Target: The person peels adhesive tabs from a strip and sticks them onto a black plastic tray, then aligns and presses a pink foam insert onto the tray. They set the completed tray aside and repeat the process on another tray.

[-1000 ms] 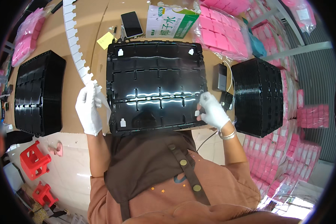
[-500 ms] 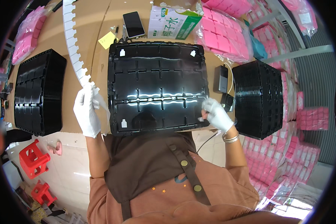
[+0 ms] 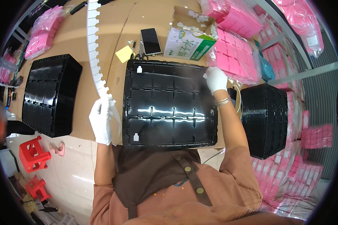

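My left hand, in a white glove, pinches the lower end of a long white notched sticker strip that curves away to the far edge. Before me lies a shiny black plastic tray with its ribbed face up. White bottle-shaped stickers mark its far left corner and near left corner. Over the tray's far right corner is my gloved right hand, its fingers curled together. A small white bit shows by its fingertips; whether it is a sticker I cannot tell. The hand covers that corner.
Stacks of black trays stand at left and right. Beyond the middle tray are scissors, a yellow note, a phone and a carton with white scraps. Bagged pink trays lie far right.
My right hand has moved from the tray's near right corner to its far right corner, where a white sticker showed before. My left hand keeps the strip. The whole view has shifted slightly.
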The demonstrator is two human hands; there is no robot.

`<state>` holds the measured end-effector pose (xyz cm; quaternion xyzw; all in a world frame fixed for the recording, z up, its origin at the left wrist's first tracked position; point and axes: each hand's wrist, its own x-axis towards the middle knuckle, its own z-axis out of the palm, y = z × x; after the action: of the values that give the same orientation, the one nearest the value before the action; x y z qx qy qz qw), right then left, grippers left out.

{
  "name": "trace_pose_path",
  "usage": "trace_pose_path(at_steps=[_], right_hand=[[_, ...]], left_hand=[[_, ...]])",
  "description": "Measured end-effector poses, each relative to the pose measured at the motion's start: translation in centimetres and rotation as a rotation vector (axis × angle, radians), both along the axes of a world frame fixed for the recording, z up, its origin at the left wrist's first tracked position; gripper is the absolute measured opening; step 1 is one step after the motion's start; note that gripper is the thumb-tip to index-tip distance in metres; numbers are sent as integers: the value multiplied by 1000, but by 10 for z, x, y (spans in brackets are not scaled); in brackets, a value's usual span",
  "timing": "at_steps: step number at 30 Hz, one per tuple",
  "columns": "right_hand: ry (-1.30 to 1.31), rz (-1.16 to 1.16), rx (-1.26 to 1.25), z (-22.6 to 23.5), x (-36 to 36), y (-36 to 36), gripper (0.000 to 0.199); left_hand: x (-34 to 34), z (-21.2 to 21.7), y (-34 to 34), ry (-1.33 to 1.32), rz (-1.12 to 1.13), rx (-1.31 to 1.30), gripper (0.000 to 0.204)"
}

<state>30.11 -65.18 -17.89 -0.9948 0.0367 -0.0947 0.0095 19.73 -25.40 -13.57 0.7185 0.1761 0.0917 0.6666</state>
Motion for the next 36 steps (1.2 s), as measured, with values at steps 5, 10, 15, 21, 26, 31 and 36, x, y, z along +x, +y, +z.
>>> trace_pose_path(at_steps=[5, 10, 15, 21, 26, 31, 36], right_hand=[[237, 45, 570, 2, 9, -19, 6], [105, 41, 295, -2, 4, -9, 5], [-45, 3, 207, -14, 3, -1, 2], [7, 35, 587, -8, 11, -22, 2], [-95, 119, 581, 39, 21, 65, 4], [236, 409, 742, 14, 34, 194, 14], [106, 375, 230, -2, 52, 225, 13]], left_hand=[[4, -5, 0, 34, 7, -5, 27], [10, -6, -4, 51, -32, 10, 28], [11, -4, -5, 91, -27, -38, 26], [7, -7, -2, 68, -36, -77, 25], [6, -11, 3, -35, -39, 14, 26], [10, -11, -1, -18, -50, -53, 27], [-11, -27, 22, -38, 0, 30, 27]])
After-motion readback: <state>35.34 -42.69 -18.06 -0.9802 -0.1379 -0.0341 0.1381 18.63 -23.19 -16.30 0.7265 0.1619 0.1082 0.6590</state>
